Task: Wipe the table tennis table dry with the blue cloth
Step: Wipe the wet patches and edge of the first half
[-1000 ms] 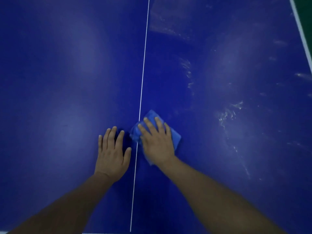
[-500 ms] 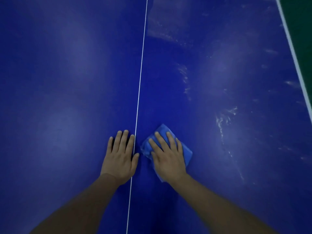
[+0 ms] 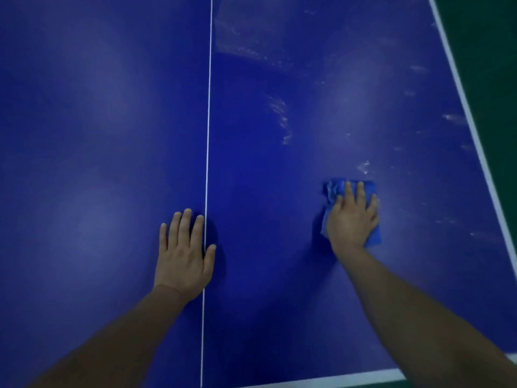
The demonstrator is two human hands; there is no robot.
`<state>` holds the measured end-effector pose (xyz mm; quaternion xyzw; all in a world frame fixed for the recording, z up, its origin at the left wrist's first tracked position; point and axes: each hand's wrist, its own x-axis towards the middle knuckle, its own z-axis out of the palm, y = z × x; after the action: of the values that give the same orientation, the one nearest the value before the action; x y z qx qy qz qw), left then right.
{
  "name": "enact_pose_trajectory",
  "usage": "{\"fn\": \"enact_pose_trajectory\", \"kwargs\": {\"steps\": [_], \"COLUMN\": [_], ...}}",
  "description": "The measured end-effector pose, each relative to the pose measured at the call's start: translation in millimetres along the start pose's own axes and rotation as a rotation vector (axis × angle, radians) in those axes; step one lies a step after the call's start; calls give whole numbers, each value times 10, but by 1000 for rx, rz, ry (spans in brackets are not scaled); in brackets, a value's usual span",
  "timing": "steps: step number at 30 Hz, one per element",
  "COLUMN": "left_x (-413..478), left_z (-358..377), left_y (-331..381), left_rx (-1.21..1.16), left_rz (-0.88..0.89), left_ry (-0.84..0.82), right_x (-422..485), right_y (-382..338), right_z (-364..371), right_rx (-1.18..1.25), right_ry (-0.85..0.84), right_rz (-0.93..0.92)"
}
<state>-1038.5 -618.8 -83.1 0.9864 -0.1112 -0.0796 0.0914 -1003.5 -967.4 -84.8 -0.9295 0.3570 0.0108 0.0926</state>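
With flat fingers the right hand presses the crumpled blue cloth on the right half of the dark blue table, left hand flat and empty; a sodden cloth might only smear the pale streaks.

Dark green floor off the right side of the table, seen as a wedge in the upper right corner, widest at the top and tapering downward along the table's white side line until cut off at the edge of the view. More of the same green just past the table's near end, a thin sliver under the white end line toward the lower right. Flat, dim and evenly coloured in both places, too dark and blurred for any texture to be told.
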Motion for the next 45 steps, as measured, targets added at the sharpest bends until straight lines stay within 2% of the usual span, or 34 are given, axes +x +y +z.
{"fn": "enact_pose_trajectory", "kwargs": {"steps": [3, 6, 8, 10, 13, 15, 18, 21, 24, 26, 28, 30, 34, 37, 38, 40, 43, 45], "left_x": [-23, -55, -75, -94, -151, -214, -304, -390, -449, -468, -473, -486, -543, -615, -647, -728, -860, -911], "left_z": [3, 44, 75, 98, 119, 132, 152, 178, 204, 211, 218, 249, 306, 365, 388, 428, 483, 531], "left_y": [106, 229, 304, 393, 522, 586, 643, 674, 689, 736, 822, 974, 1355, 1698, 1776, 1972, 2270, 2520], "left_rx": [-21, -39, -46, -43, -37, -40, -47, -55, -54, -51, -49, -38, -32, -50, -54, -65, -77, -75], "left_rz": [29, 55, 71, 96, 129, 135, 132, 125, 113, 116, 134, 165, 165, 134, 116, 70, 24, 13], "left_ry": [21, 25, 19, 2, -13, -19, -32, -42, -30, -18, -23, -54, -90, -109, -115, -120, -123, -121], "right_x": [-543, -1134, -1075, -752, -179, 35, 69, -380, -1228, -1583, -1411, -1041, -189, 103, 22, -379, -1127, -1080], "right_y": [-200, -421, -291, 104, 871, 1238, 1221, 653, 87, 110, 431, 942, 2011, 2139, 2016, 1758, 1622, 1848], "right_z": [84, 193, 152, 106, -54, -216, -271, -123, 71, 126, 93, -12, -309, -438, -432, -386, -240, -211], "right_rx": [8, -27, -6, -52, -35, -6, 20, 26, 6, 4, 13, -29, -55, 15, 28, 35, 50, 97], "right_ry": [34, -42, -83, -49, 0, -3, 40, 129, -1, -94, -88, -66, 8, 20, 55, 63, -99, -120], "right_rz": [-177, -432, -500, -427, -118, 24, 94, -143, -460, -564, -610, -527, -198, -40, -70, -243, -579, -692]}}
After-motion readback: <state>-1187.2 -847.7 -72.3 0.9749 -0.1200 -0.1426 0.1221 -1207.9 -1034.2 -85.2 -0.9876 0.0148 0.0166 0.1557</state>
